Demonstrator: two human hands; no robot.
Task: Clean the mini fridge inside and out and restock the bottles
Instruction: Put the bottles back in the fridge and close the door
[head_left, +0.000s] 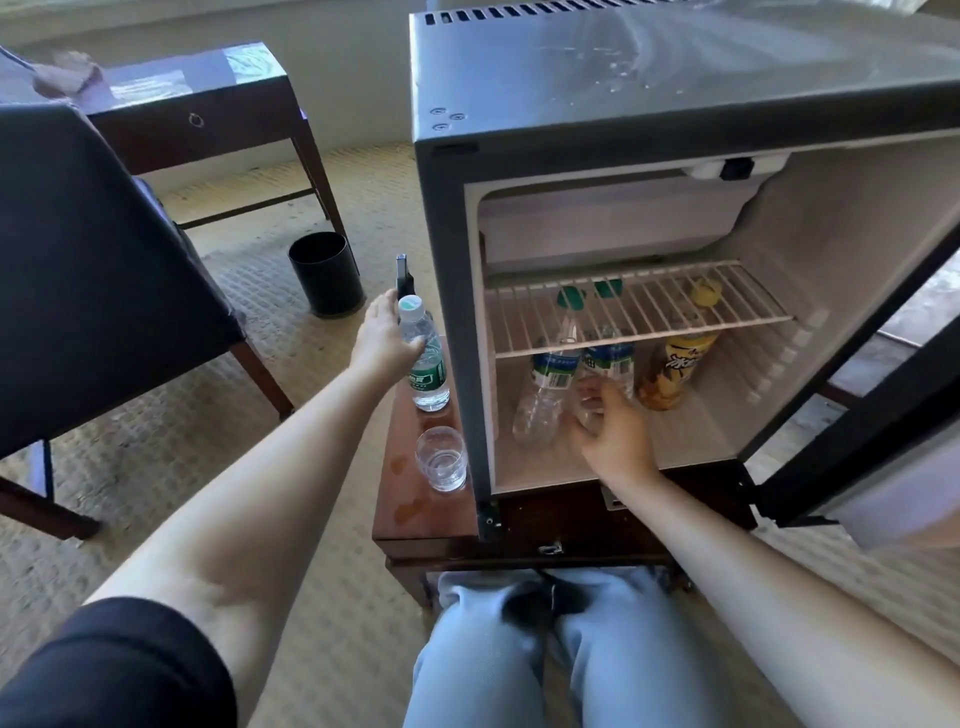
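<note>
The mini fridge (447, 218) stands open on a low wooden cabinet (415, 499), its door (852, 447) swung out to the right. Inside, under the wire shelf (639, 312), stand two clear water bottles and a yellow drink bottle (675, 371). My right hand (615, 434) reaches in and grips the second water bottle (608, 374), next to the first one (545, 400). My left hand (382, 335) holds another water bottle (426, 358) by its upper part; it stands on the cabinet left of the fridge.
A glass tumbler (441, 460) stands on the cabinet near the fridge's front corner. A dark object (402, 275) rises behind my left hand. A black bin (327, 273) sits on the carpet, with a dark chair (93, 270) and a wooden desk (208, 114) at left.
</note>
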